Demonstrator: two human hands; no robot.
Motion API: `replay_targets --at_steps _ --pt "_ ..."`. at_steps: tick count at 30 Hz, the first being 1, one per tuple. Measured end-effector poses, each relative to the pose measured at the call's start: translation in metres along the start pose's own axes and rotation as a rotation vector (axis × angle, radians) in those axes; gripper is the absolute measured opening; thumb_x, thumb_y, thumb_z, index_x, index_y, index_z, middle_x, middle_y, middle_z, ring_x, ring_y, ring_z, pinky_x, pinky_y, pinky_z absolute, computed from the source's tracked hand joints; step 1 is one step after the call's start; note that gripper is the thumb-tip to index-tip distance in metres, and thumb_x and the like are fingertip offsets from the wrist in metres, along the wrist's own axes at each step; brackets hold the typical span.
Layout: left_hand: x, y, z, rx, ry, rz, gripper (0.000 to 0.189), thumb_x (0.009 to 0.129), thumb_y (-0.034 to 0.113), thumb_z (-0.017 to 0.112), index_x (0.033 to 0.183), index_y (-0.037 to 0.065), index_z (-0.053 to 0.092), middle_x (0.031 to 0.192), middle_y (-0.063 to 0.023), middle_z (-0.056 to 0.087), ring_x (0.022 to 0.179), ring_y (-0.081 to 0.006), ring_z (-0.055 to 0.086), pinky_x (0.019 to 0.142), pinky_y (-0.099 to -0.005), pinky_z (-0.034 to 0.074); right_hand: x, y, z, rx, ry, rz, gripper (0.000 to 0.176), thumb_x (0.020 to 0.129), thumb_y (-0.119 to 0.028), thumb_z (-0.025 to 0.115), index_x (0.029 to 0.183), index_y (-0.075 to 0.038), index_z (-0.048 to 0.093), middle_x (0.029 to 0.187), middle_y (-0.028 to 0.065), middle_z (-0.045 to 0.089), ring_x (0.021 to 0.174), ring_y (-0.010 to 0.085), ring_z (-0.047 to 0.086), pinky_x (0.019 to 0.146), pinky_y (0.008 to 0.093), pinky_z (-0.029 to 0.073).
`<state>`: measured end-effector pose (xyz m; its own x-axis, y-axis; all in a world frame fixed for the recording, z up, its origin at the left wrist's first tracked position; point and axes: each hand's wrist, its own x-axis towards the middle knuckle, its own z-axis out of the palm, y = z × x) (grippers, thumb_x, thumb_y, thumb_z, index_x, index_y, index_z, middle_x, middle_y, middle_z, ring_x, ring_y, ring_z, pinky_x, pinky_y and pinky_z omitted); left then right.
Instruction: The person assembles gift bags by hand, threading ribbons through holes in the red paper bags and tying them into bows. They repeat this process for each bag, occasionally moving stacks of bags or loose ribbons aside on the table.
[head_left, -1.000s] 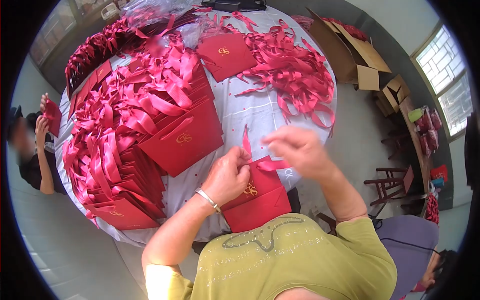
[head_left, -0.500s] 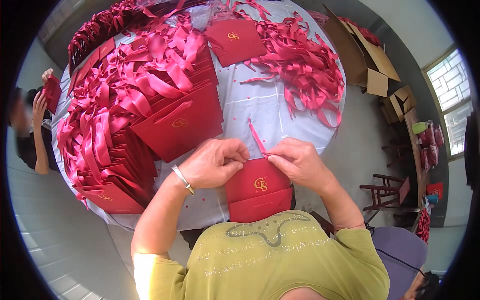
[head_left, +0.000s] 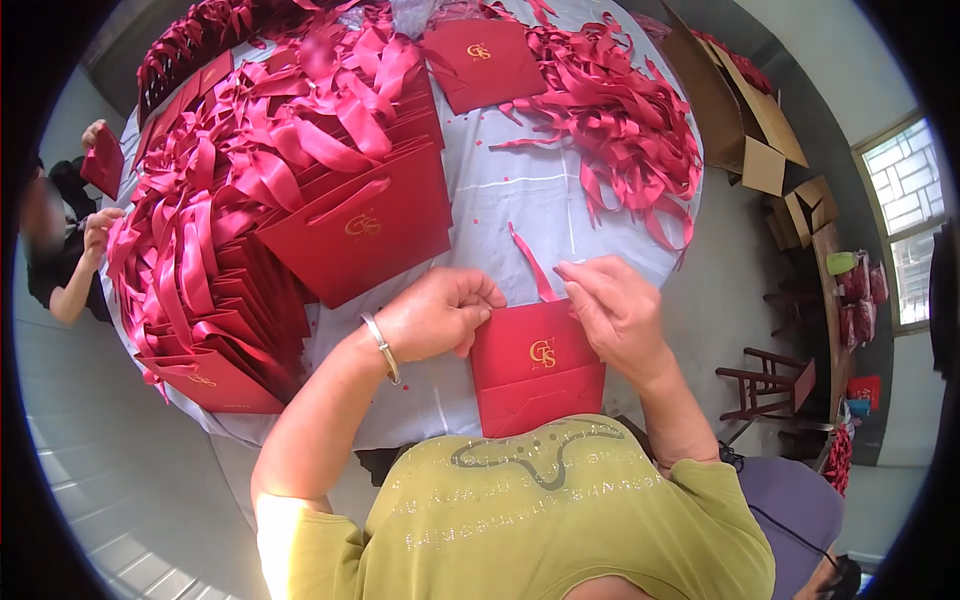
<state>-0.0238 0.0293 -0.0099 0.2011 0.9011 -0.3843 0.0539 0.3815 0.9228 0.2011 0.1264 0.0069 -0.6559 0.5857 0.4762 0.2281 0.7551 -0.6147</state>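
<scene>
A small red paper gift bag (head_left: 541, 390) with gold letters lies flat in front of me at the table's near edge. My left hand (head_left: 440, 312), wearing a silver bangle, is closed on the bag's top left corner. At the top right corner my right hand (head_left: 615, 305) has thumb and fingers curled together; what they pinch, if anything, is hidden. A narrow pink-red ribbon (head_left: 530, 258) rises from the bag's top edge, just left of my right fingertips.
Upright red bags (head_left: 370, 225) with ribbon handles crowd the left of the cloth-covered table (head_left: 480, 205). Loose ribbons (head_left: 630, 130) are heaped far right, beside a flat red bag (head_left: 485, 65). A co-worker (head_left: 70, 250) handles bags at left. Cardboard boxes (head_left: 735, 110) and a stool (head_left: 765, 385) stand right.
My right fingers have come away from the ribbon to the bag's top right corner. The bag sits slightly further right in view. The co-worker's lower hand has moved to the ribbons.
</scene>
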Motion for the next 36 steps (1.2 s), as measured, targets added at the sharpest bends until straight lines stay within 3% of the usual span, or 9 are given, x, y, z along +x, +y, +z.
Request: replay_targets --at_steps 4,8,13,25,27,31,33,35,36 --pt "-0.001 -0.001 0.002 0.036 0.005 0.019 0.016 0.094 -0.001 0.05 0.107 -0.003 0.061 0.076 0.0001 0.06 0.057 -0.0053 0.051 0.055 -0.0227 0.043 0.005 -0.014 0.004 -0.014 0.018 -0.179 0.026 0.076 0.005 0.074 0.101 0.0 0.072 0.084 0.0124 0.068 0.067 0.0227 0.067 0.058 0.0312 0.053" --pt "-0.004 0.005 0.003 0.099 0.037 0.016 0.014 0.094 0.0 0.051 0.103 -0.003 0.062 0.07 0.0012 0.058 0.056 -0.0054 0.05 0.054 -0.0235 0.043 0.001 -0.016 0.017 0.173 -0.025 -0.137 0.02 0.074 0.008 0.072 0.092 -0.001 0.07 0.079 0.011 0.067 0.064 0.0201 0.065 0.056 0.0295 0.051" --pt "-0.005 0.004 0.005 0.167 0.076 0.045 0.013 0.093 0.001 0.052 0.1 -0.003 0.062 0.066 0.0015 0.056 0.055 -0.0049 0.048 0.052 -0.0241 0.042 -0.005 -0.021 0.024 0.186 -0.112 -0.104 0.017 0.074 0.007 0.073 0.088 -0.001 0.068 0.075 0.0101 0.064 0.062 0.021 0.063 0.055 0.0307 0.05" --pt "-0.006 0.001 0.006 0.241 0.111 0.123 0.012 0.09 0.0 0.053 0.097 -0.004 0.063 0.069 0.0001 0.058 0.064 -0.0054 0.048 0.057 -0.026 0.044 -0.006 -0.027 0.036 -0.066 -0.177 -0.236 0.012 0.078 0.0 0.071 0.085 -0.002 0.061 0.078 0.0095 0.061 0.063 0.0277 0.062 0.057 0.0353 0.052" --pt "-0.005 0.001 0.007 0.259 0.122 0.131 0.012 0.09 0.0 0.054 0.096 -0.003 0.063 0.069 -0.0002 0.059 0.064 -0.0057 0.048 0.057 -0.0264 0.044 -0.009 -0.035 0.04 -0.274 -0.208 -0.202 0.012 0.079 -0.005 0.07 0.084 -0.002 0.061 0.079 0.0112 0.061 0.063 0.0286 0.063 0.056 0.0357 0.051" --pt "-0.003 -0.007 0.009 0.22 0.151 0.212 0.011 0.089 0.001 0.055 0.094 -0.003 0.064 0.069 -0.0014 0.06 0.064 -0.0065 0.051 0.057 -0.0274 0.045 0.0 -0.037 0.038 -0.216 -0.247 -0.115 0.016 0.078 -0.01 0.073 0.086 -0.003 0.061 0.08 0.0127 0.061 0.064 0.0313 0.063 0.057 0.0388 0.051" --pt "-0.008 0.002 0.009 0.256 0.148 0.187 0.01 0.089 0.001 0.055 0.093 -0.003 0.064 0.07 -0.0021 0.062 0.064 -0.0069 0.052 0.057 -0.0277 0.045 0.016 -0.039 0.027 -0.046 -0.362 0.203 0.019 0.076 -0.014 0.076 0.084 -0.004 0.061 0.08 0.0131 0.062 0.066 0.0346 0.063 0.059 0.0421 0.051" --pt "-0.01 0.01 0.008 0.294 0.142 0.166 0.01 0.088 0.001 0.056 0.093 -0.003 0.063 0.07 -0.0028 0.063 0.064 -0.0073 0.053 0.057 -0.028 0.046 0.022 -0.031 0.024 -0.087 -0.36 0.128 0.021 0.074 -0.015 0.078 0.082 -0.005 0.061 0.079 0.013 0.063 0.07 0.0354 0.063 0.063 0.0416 0.051" --pt "-0.011 0.011 0.008 0.243 0.113 0.124 0.01 0.088 0.002 0.058 0.095 -0.003 0.062 0.07 -0.0028 0.063 0.065 -0.0072 0.053 0.057 -0.0279 0.046 0.024 -0.027 0.022 0.003 -0.407 0.088 0.02 0.075 -0.015 0.078 0.083 -0.004 0.063 0.08 0.0124 0.064 0.072 0.0307 0.064 0.066 0.0389 0.051"
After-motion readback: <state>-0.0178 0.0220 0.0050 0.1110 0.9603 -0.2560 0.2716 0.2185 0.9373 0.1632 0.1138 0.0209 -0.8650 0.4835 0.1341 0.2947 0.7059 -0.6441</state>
